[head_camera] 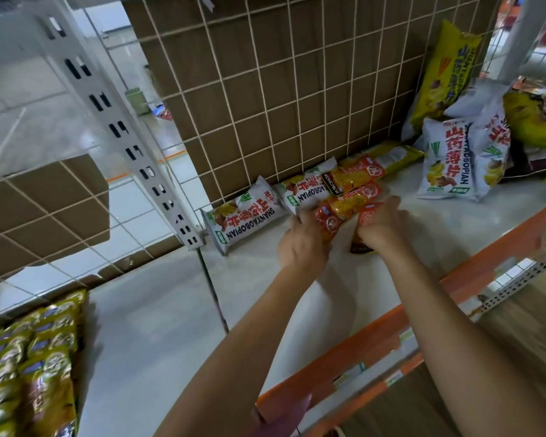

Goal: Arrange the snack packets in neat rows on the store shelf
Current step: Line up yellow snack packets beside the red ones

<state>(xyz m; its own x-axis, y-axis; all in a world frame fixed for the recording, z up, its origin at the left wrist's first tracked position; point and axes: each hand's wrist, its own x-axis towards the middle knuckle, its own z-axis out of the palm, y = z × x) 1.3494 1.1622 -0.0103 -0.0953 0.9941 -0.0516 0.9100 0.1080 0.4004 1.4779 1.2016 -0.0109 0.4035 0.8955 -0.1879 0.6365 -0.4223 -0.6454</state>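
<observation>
Brown cardboard box [252,99] upper centre, behind cream wire grid [292,89]; grey slotted metal upright [106,121] left; pale tiled floor [16,121] beyond.

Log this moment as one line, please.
left hand grips middle red packet | right hand grips front red packet | row unfinished

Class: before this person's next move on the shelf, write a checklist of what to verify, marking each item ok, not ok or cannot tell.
1. Grip of the right hand on the front red packet: ok.
2. Hold of the left hand on the middle red packet: cannot tell.
3. Row of white packets flat along the wire grid: ok.
4. Order in the pile of packets at the right: not ok, heaped and leaning.
5. Bare shelf in front for another row: ok.
</observation>
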